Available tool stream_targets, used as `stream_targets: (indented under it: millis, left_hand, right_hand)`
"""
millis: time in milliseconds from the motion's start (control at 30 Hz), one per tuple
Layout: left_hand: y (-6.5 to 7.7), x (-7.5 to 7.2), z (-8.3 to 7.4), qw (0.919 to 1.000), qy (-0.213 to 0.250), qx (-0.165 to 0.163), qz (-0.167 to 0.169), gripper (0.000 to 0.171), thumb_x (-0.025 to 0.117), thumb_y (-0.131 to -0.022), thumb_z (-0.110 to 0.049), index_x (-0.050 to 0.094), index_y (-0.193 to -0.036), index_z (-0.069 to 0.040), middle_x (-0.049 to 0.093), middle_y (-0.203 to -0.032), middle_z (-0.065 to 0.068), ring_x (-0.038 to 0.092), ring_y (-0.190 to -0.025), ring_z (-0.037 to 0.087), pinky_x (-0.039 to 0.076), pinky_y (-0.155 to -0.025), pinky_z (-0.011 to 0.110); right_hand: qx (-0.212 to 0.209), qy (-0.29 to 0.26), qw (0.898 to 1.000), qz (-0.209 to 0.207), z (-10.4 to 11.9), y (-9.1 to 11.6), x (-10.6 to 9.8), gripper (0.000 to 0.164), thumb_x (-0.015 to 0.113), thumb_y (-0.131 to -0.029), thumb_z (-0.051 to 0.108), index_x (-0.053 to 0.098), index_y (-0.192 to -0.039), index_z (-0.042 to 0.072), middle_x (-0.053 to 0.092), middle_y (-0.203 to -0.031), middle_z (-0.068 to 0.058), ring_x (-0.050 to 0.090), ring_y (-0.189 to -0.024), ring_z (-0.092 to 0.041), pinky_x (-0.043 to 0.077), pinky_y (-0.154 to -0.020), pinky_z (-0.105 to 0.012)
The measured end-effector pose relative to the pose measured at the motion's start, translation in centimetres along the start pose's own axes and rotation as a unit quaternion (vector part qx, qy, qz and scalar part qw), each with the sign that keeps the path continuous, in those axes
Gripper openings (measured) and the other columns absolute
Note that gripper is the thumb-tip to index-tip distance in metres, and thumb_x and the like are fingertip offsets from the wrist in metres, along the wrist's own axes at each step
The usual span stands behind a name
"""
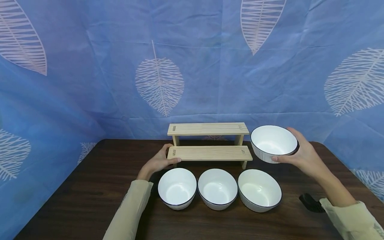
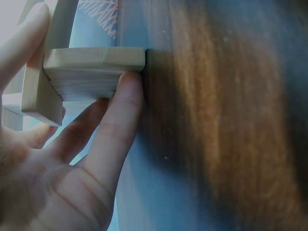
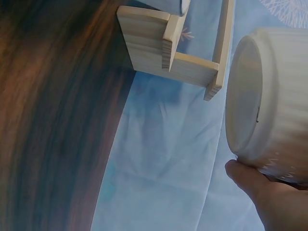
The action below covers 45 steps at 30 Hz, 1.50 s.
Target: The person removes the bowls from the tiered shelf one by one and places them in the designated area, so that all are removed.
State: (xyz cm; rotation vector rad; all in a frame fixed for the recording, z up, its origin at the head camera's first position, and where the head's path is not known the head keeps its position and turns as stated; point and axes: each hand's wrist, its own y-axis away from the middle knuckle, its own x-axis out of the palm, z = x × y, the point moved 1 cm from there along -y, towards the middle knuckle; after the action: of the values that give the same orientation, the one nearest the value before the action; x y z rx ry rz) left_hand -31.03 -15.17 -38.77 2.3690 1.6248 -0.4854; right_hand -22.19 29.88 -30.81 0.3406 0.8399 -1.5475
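My left hand [image 1: 160, 161] grips the left end of the lower step of a two-tier pale wooden stand [image 1: 210, 153]. Seen from the left wrist, the thumb [image 2: 24, 41] lies over the board and the other fingers bear on the stand's side leg [image 2: 96, 72]. At the right, my right hand [image 1: 303, 155] holds a white bowl [image 1: 274, 141] with a dark rim by its right side, thumb at the front. This bowl is raised off the table, beside the stand's right end; its ribbed outside and base [image 3: 245, 96] show in the right wrist view.
Three more white dark-rimmed bowls stand in a row before the stand: a left one [image 1: 177, 186], a middle one [image 1: 217, 187] and a right one [image 1: 259, 189]. A black object [image 1: 312, 202] lies by the right sleeve. Behind the dark wooden table [image 1: 90, 186] hangs a blue leaf-patterned cloth [image 1: 198, 83].
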Motion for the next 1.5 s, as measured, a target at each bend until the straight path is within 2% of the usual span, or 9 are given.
stream_targets:
  millis: [200, 300, 433, 633, 1000, 1233, 1300, 1433, 1500]
  left_hand:
    - [0.1, 0.0, -0.1, 1.0, 0.004, -0.005, -0.005, 0.068, 0.071, -0.094, -0.006, 0.026, -0.144, 0.005, 0.061, -0.085, 0.011, 0.056, -0.071, 0.018, 0.045, -0.065, 0.032]
    - [0.1, 0.0, -0.2, 1.0, 0.001, -0.001, -0.003, 0.068, 0.071, -0.094, -0.007, 0.026, -0.144, 0.006, 0.062, -0.086, 0.011, 0.057, -0.071, 0.018, 0.046, -0.066, 0.032]
    - [0.0, 0.1, -0.1, 1.0, -0.003, -0.004, -0.006, 0.069, 0.071, -0.094, -0.008, 0.027, -0.145, 0.006, 0.064, -0.089, 0.013, 0.06, -0.074, 0.019, 0.049, -0.071, 0.033]
    - [-0.2, 0.1, 0.1, 0.9999, 0.007, -0.013, -0.007, 0.068, 0.072, -0.093, -0.008, 0.029, -0.144, 0.003, 0.063, -0.092, 0.013, 0.062, -0.076, 0.018, 0.051, -0.067, 0.032]
    - [-0.2, 0.0, 0.2, 0.9999, 0.013, -0.009, -0.005, 0.068, 0.072, -0.093, -0.007, 0.028, -0.145, 0.003, 0.063, -0.092, 0.013, 0.062, -0.075, 0.018, 0.051, -0.068, 0.031]
    - [-0.1, 0.0, 0.3, 0.9999, 0.01, -0.008, -0.003, 0.069, 0.071, -0.094, -0.007, 0.027, -0.146, 0.003, 0.062, -0.09, 0.013, 0.061, -0.074, 0.018, 0.05, -0.066, 0.031]
    - [-0.1, 0.0, 0.2, 0.9999, 0.011, -0.009, -0.003, 0.068, 0.071, -0.094, -0.007, 0.027, -0.146, 0.003, 0.062, -0.09, 0.013, 0.061, -0.074, 0.018, 0.05, -0.066, 0.031]
    - [-0.1, 0.0, 0.2, 0.9999, 0.009, -0.008, -0.005, 0.068, 0.071, -0.094, -0.007, 0.027, -0.145, 0.003, 0.063, -0.089, 0.013, 0.061, -0.073, 0.018, 0.05, -0.065, 0.031]
    - [-0.1, 0.0, 0.2, 0.9999, 0.008, -0.008, -0.005, 0.068, 0.071, -0.094, -0.007, 0.027, -0.145, 0.003, 0.063, -0.089, 0.013, 0.061, -0.073, 0.018, 0.049, -0.065, 0.03]
  right_hand:
    - [0.005, 0.016, 1.0, -0.002, -0.7, 0.5, -0.2, 0.113, 0.087, -0.079, 0.024, 0.012, -0.159, -0.003, 0.027, -0.148, -0.042, 0.038, -0.123, -0.06, 0.041, -0.082, -0.068]
    - [0.001, 0.02, 1.0, -0.001, -1.0, 0.7, -0.4, 0.112, 0.087, -0.078, 0.022, 0.013, -0.159, -0.004, 0.028, -0.147, -0.042, 0.041, -0.121, -0.06, 0.048, -0.078, -0.056]
    - [0.004, 0.023, 1.0, -0.003, -1.4, 1.0, -0.5, 0.112, 0.088, -0.078, 0.021, 0.014, -0.159, -0.004, 0.028, -0.145, -0.043, 0.042, -0.119, -0.06, 0.049, -0.072, -0.045]
    - [0.026, 0.035, 0.999, 0.006, -2.0, 1.6, -0.7, 0.113, 0.086, -0.08, 0.026, 0.011, -0.16, -0.002, 0.025, -0.147, -0.045, 0.037, -0.122, -0.062, 0.041, -0.08, -0.068]
    - [0.02, 0.064, 0.998, 0.01, -3.1, 2.5, -1.1, 0.113, 0.087, -0.078, 0.027, 0.015, -0.159, -0.005, 0.029, -0.146, -0.045, 0.035, -0.123, -0.063, 0.039, -0.08, -0.071]
    - [0.012, 0.069, 0.997, 0.009, -3.6, 3.0, -1.1, 0.115, 0.089, -0.075, 0.025, 0.016, -0.157, -0.007, 0.032, -0.144, -0.044, 0.043, -0.115, -0.06, 0.045, -0.075, -0.062]
    - [0.012, 0.067, 0.998, 0.01, -3.8, 3.2, -1.1, 0.115, 0.09, -0.075, 0.024, 0.016, -0.157, -0.007, 0.033, -0.144, -0.044, 0.045, -0.113, -0.059, 0.048, -0.072, -0.052]
    - [0.014, 0.068, 0.997, 0.015, -4.4, 3.4, -1.3, 0.115, 0.09, -0.075, 0.023, 0.016, -0.158, -0.007, 0.033, -0.142, -0.043, 0.047, -0.111, -0.057, 0.047, -0.067, -0.037]
    - [0.018, 0.07, 0.997, 0.019, -4.6, 3.5, -1.4, 0.116, 0.089, -0.076, 0.024, 0.014, -0.158, -0.007, 0.032, -0.142, -0.044, 0.047, -0.111, -0.058, 0.047, -0.067, -0.04]
